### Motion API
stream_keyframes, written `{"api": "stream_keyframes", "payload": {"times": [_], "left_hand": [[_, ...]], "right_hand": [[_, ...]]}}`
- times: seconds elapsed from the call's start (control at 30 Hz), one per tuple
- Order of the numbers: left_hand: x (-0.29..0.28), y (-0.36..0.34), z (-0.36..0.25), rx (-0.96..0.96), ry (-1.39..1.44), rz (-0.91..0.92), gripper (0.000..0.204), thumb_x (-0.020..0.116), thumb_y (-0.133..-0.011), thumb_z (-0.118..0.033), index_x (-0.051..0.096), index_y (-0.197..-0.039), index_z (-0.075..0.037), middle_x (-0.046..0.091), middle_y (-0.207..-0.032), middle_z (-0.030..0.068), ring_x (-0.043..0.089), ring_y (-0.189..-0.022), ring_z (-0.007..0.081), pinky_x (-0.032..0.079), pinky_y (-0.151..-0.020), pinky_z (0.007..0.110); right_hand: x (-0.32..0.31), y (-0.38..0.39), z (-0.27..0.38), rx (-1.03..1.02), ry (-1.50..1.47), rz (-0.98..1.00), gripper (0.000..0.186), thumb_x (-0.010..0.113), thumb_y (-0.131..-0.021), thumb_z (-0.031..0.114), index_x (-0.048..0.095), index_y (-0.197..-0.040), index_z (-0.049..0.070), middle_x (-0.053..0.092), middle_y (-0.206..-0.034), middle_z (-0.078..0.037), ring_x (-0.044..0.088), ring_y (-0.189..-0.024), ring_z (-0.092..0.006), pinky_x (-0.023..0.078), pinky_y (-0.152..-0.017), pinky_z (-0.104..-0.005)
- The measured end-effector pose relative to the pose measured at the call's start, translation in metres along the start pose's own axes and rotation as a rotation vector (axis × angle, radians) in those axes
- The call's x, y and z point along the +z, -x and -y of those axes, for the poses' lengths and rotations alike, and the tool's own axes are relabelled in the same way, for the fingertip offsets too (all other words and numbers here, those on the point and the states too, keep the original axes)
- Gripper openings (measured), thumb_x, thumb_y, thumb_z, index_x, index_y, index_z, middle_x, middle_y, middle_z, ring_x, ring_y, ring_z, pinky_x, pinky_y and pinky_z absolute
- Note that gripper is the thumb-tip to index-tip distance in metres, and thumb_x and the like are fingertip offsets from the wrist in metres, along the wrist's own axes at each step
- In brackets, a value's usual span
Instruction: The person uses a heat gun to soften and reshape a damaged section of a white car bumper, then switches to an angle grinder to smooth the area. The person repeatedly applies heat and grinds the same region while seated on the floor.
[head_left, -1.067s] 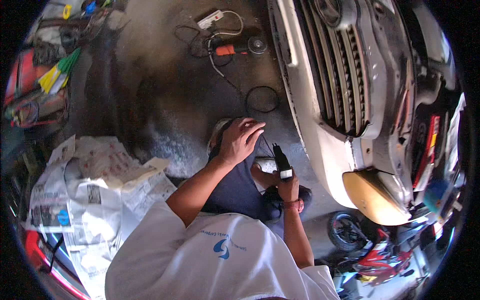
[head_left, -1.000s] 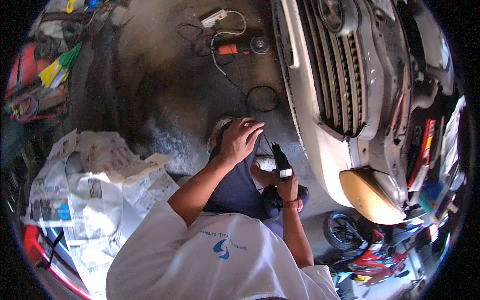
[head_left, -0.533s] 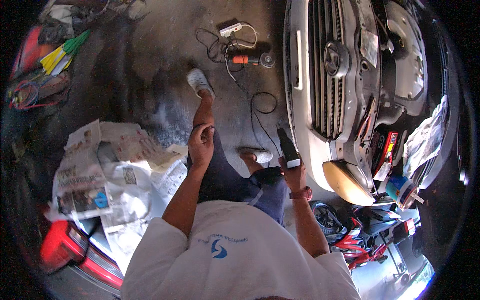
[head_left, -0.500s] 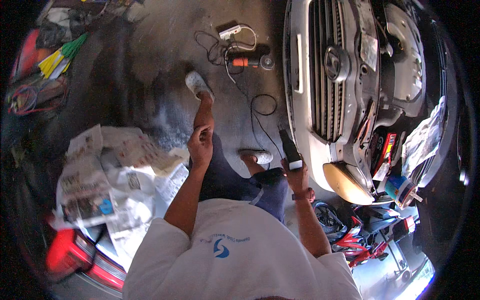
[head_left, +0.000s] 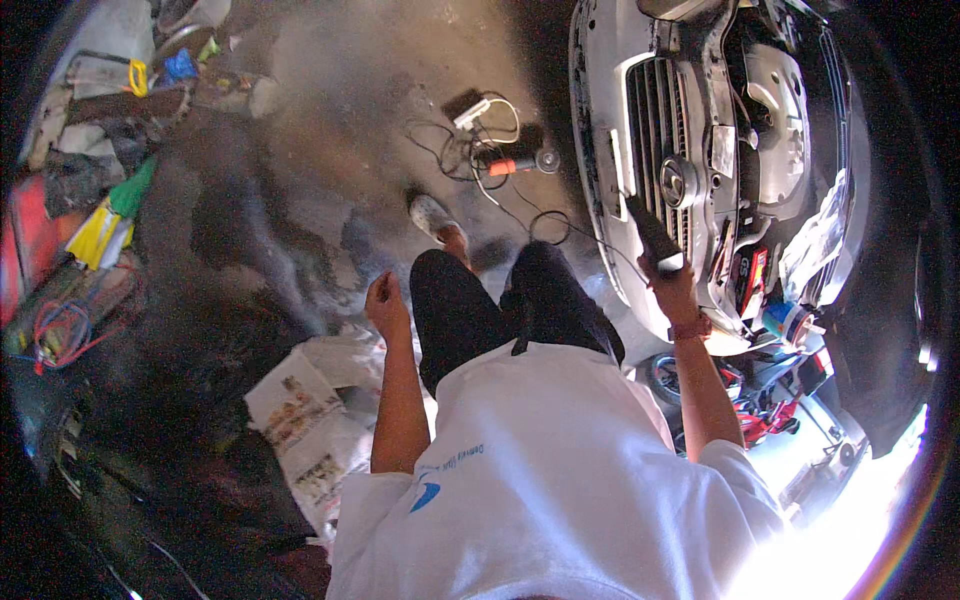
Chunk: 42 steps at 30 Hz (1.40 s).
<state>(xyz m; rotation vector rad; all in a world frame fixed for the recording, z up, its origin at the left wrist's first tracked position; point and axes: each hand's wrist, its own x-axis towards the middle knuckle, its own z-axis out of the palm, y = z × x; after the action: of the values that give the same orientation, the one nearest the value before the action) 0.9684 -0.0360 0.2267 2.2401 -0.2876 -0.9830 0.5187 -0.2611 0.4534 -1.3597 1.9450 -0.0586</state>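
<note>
My right hand (head_left: 672, 290) is closed around a long black handheld tool (head_left: 652, 230) with a bright white end. The tool stands out in front of the car's grille, and its exact kind is unclear. A thin dark cord (head_left: 610, 245) runs across the floor to this hand. My left hand (head_left: 388, 308) hangs beside my left knee with its fingers curled in. Whether anything lies inside those fingers is hidden.
A white car front (head_left: 625, 160) with its engine bay uncovered stands at the right. An orange angle grinder (head_left: 515, 165) and a white power strip (head_left: 472, 113) lie on the floor ahead. Newspaper sheets (head_left: 300, 400) are at the left; a red motorbike (head_left: 765, 420) is at the lower right.
My view has turned and shifted; the newspaper-covered red-lamped car part has mostly left it. My right hand carries the black tool up and right, closer to the grille. My left hand has dropped lower.
</note>
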Motion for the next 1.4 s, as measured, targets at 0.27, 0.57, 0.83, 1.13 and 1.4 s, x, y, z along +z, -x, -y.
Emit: {"api": "stream_keyframes", "payload": {"times": [0.27,0.57,0.83,1.13,1.4], "left_hand": [[-0.121,-0.115,0.017,-0.294,0.413,0.037,0.023,0.074,-0.102,-0.014,0.076,-0.121,-0.001,0.077,-0.113,0.0094,0.071,-0.091,0.0174,0.054,-0.071,0.031],[-0.131,-0.257,-0.161,-0.111,0.006,-0.050,0.022,0.073,-0.103,-0.017,0.076,-0.118,-0.001,0.076,-0.100,0.0071,0.068,-0.083,0.0173,0.054,-0.074,0.034],[-0.104,-0.397,-0.350,0.224,-0.501,0.153,0.027,0.072,-0.103,-0.019,0.076,-0.119,0.002,0.079,-0.111,0.0135,0.075,-0.099,0.0241,0.057,-0.091,0.038],[-0.030,-0.561,-0.526,0.249,-0.463,0.355,0.029,0.074,-0.103,-0.017,0.073,-0.124,0.003,0.079,-0.114,0.0166,0.076,-0.104,0.0232,0.059,-0.094,0.035],[0.017,-0.724,-0.641,0.464,-0.730,0.646,0.025,0.079,-0.100,-0.021,0.078,-0.118,-0.004,0.080,-0.108,0.0106,0.076,-0.099,0.0189,0.059,-0.087,0.033]], "right_hand": [[0.001,-0.026,0.156,-0.139,-0.312,-0.109,0.038,0.086,-0.095,0.027,0.076,-0.123,0.003,0.078,-0.094,-0.003,0.068,-0.073,-0.0084,0.057,-0.059,-0.0287],[0.074,-0.142,0.265,0.033,-0.500,0.006,0.045,0.086,-0.094,0.033,0.073,-0.125,0.003,0.076,-0.093,-0.003,0.067,-0.065,-0.0091,0.057,-0.056,-0.0290],[0.080,-0.258,0.386,0.144,-0.500,-0.024,0.048,0.086,-0.091,0.038,0.072,-0.120,0.003,0.080,-0.089,-0.014,0.077,-0.071,-0.0202,0.060,-0.064,-0.0364],[0.061,-0.290,0.488,0.341,-0.743,-0.257,0.041,0.086,-0.093,0.030,0.072,-0.120,0.002,0.076,-0.090,-0.005,0.069,-0.075,-0.0127,0.056,-0.067,-0.0323],[0.109,-0.263,0.569,0.693,-0.911,-0.559,0.035,0.085,-0.095,0.025,0.072,-0.116,-0.001,0.070,-0.082,-0.001,0.062,-0.064,-0.0099,0.050,-0.059,-0.0294]]}}
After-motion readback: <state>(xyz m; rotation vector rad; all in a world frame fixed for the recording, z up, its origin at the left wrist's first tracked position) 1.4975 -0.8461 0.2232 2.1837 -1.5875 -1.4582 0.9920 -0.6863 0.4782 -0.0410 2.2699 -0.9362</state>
